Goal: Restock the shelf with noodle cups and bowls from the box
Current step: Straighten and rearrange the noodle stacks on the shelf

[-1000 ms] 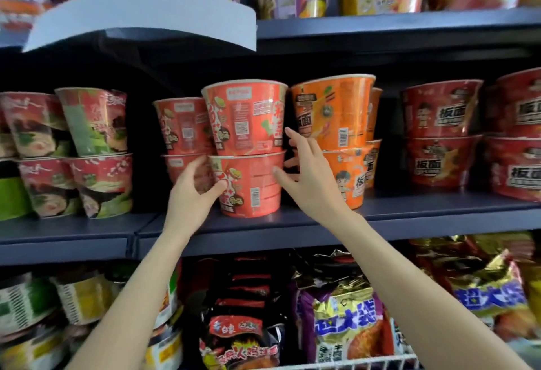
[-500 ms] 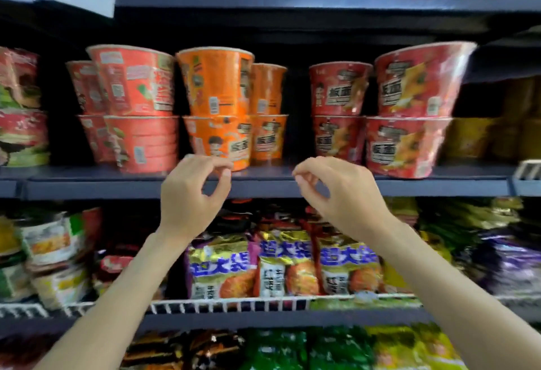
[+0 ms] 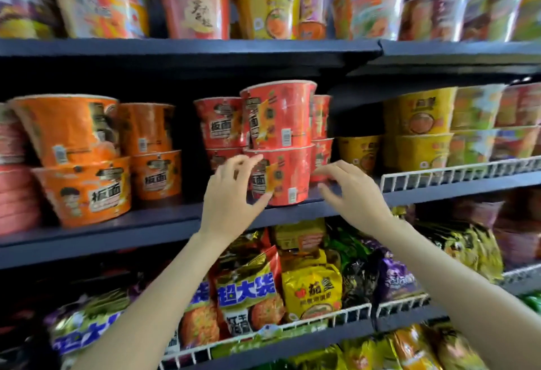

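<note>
Presently I am working with both hands empty: my left hand [image 3: 231, 194] is hovering with its fingers [image 3: 248, 161] loosely spread in front of the lower red bowl [image 3: 281, 176], and my right hand [image 3: 354, 194] is reaching with relaxed fingers beside that bowl's right flank, neither one gripping anything, though I cannot tell whether a fingertip is touching. Just beyond them, that bowl is sitting on the dark shelf [image 3: 146, 217] with an upper red bowl [image 3: 278, 114] stacked on it, more red ones standing behind. Farther left, the orange bowls [image 3: 79, 158] are stacked two high; farther right, the yellow bowls [image 3: 418, 132] are filling their row. Judging by this, the middle shelf is looking largely stocked, and I am probably straightening the stack. No box is showing, so what remains I cannot say.
</note>
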